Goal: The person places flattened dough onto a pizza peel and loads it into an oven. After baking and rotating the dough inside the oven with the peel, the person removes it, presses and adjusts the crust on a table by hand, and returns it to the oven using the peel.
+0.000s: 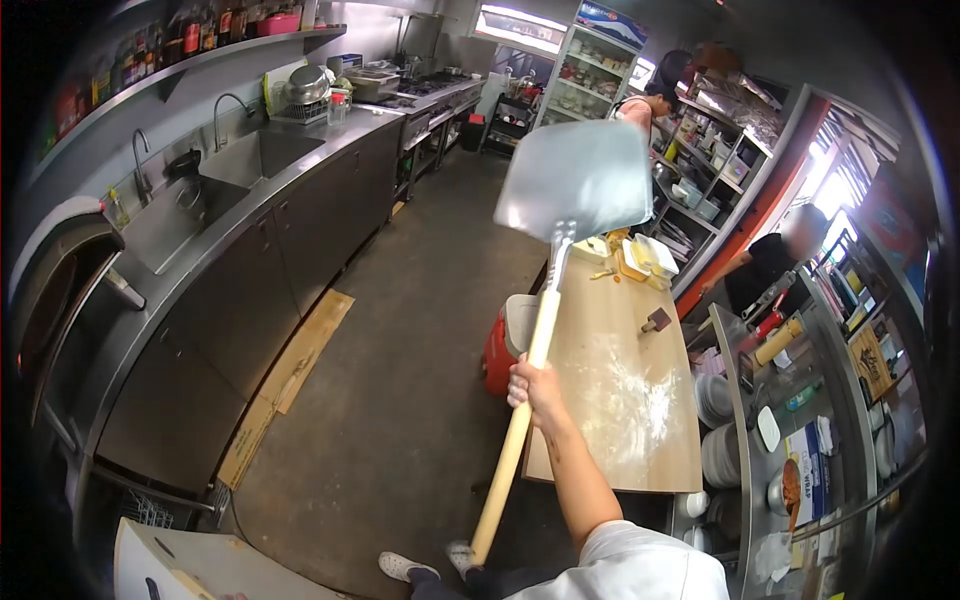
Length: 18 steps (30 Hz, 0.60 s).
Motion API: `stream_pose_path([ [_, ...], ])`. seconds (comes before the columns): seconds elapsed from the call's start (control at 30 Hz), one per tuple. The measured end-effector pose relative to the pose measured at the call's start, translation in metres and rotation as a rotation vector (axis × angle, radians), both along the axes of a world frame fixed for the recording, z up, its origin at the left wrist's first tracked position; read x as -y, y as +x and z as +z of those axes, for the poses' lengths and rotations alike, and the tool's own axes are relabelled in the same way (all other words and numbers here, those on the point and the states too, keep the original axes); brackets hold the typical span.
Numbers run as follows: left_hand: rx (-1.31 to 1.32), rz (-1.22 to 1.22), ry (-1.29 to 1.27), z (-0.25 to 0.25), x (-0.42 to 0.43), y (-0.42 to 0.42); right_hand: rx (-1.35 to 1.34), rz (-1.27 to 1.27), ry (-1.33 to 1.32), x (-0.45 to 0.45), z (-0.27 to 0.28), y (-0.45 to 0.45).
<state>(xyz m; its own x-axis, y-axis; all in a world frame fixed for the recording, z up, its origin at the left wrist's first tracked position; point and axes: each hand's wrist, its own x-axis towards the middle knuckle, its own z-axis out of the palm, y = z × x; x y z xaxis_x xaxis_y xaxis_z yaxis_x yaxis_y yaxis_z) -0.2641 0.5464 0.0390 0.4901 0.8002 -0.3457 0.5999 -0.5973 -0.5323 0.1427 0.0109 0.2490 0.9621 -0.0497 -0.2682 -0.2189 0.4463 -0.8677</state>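
Observation:
My right hand (pixel 537 388) is wrapped round the pale wooden handle of a pizza peel (pixel 543 325). The peel stands nearly upright before me, its broad metal blade at the top and the handle's lower end down by my shoes. Behind it is a light wooden table (pixel 590 400) with white flour scattered on its surface. My left hand does not show.
A small dark-headed tool (pixel 656 320) and plastic food tubs (pixel 648 262) are on the table. A red bin (pixel 497 360) stands beside it. Steel sinks (pixel 185 225) line the left, shelves with plates (pixel 718 455) the right. Two other people (pixel 770 265) stand farther back.

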Motion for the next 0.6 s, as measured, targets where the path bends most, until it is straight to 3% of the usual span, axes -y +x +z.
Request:
stream_pose_path([
  [0.1,0.073,-0.007,0.039,-0.033,-0.019,-0.012,-0.163,0.213,0.133,-0.007,-0.028,-0.005],
  [0.2,0.167,0.145,-0.037,-0.040,-0.021,-0.013,-0.403,0.401,0.313,-0.019,-0.074,-0.006],
  [0.27,0.819,0.454,-0.036,-0.028,-0.011,-0.002,-0.502,0.473,0.295,-0.044,-0.099,-0.016],
  [0.3,0.837,0.435,-0.014,-0.020,-0.005,0.002,-0.546,0.494,0.296,-0.053,-0.111,-0.024],
  [0.37,0.817,0.391,-0.009,-0.043,-0.015,-0.002,-0.464,0.441,0.111,-0.065,-0.109,-0.022],
  [0.4,0.769,0.367,-0.019,-0.059,-0.035,-0.020,-0.462,0.433,0.231,-0.060,-0.099,-0.016],
  [0.47,0.776,0.356,0.033,-0.003,0.007,0.006,-0.258,0.315,0.107,-0.056,-0.058,-0.003],
  [0.6,0.782,0.347,0.035,-0.025,-0.009,-0.006,0.133,0.017,0.002,-0.052,0.003,0.029],
])
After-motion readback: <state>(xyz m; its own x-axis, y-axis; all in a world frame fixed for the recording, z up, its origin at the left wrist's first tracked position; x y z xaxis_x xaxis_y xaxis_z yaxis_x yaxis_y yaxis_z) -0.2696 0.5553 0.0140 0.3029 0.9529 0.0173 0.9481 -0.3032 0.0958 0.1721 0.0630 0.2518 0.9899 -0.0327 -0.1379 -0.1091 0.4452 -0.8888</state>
